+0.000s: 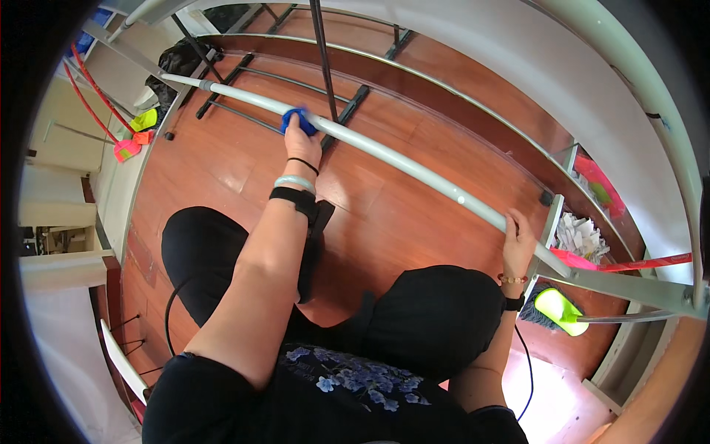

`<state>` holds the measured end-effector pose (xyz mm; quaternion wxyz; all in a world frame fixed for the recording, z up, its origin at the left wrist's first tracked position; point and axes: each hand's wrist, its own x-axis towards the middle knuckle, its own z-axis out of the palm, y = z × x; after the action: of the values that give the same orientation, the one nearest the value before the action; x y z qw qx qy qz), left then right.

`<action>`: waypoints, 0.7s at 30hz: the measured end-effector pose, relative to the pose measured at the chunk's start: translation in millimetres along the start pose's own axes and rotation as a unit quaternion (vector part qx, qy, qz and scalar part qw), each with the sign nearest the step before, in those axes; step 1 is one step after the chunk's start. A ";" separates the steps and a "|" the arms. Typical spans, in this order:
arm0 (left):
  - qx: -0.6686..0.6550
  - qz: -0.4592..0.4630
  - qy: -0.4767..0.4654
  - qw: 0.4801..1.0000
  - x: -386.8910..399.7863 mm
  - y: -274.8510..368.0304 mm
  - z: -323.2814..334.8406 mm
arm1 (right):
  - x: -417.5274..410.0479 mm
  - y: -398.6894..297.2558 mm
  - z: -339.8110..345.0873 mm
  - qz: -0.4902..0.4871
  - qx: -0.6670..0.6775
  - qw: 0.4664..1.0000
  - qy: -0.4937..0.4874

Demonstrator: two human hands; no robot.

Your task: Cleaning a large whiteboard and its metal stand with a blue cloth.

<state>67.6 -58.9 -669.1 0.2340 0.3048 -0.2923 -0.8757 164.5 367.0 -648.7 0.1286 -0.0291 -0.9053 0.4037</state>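
A pale grey-white metal tube (399, 158), the low crossbar of a frame, slants across in front of my knees just above the floor. My left hand (302, 144) presses a bunched blue cloth (290, 119) around the bar, left of its middle. Towards the bar's right end, my right hand (518, 244) has its fingers curled over the tube, near where it joins the flat metal leg (621, 287). Part of the cloth is hidden behind the left hand.
Black metal stand legs (346, 116) rest on the wooden floor (222, 166) beyond the bar. At right are a green-headed mop (560, 312), a pink dustpan (574, 259) and crumpled paper (582, 236). A black bag (180, 64) and pink cleaning tools (127, 149) stand left.
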 end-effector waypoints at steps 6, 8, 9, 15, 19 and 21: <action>-0.095 -0.129 -0.154 0.975 -12.7 -29.1 -12.2 | 0.1 -2.6 6.8 -0.018 -0.021 1.000 0.009; -0.124 -0.204 -0.194 0.952 -48.6 -53.6 1.3 | -0.7 2.0 2.0 -0.020 -0.039 0.999 0.017; -0.138 -0.237 -0.221 0.936 -67.7 -62.7 9.6 | -0.2 2.0 0.0 -0.012 -0.026 0.999 0.018; -0.097 -0.430 -0.234 0.866 -128.0 -115.0 18.7 | -21.7 -24.3 -8.8 0.026 0.137 0.989 0.058; -0.012 -0.468 -0.233 0.852 -166.1 -140.7 29.5 | -47.1 -18.2 -9.8 0.153 0.266 0.952 -0.016; 0.023 -0.523 -0.271 0.808 -183.8 -160.9 35.8 | -60.7 20.9 3.7 0.175 0.275 0.945 -0.007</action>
<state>135.9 178.2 -678.5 -0.3551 0.1668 -0.1602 -0.9058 221.0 368.9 -679.1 0.0526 -0.1476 -0.7407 0.6534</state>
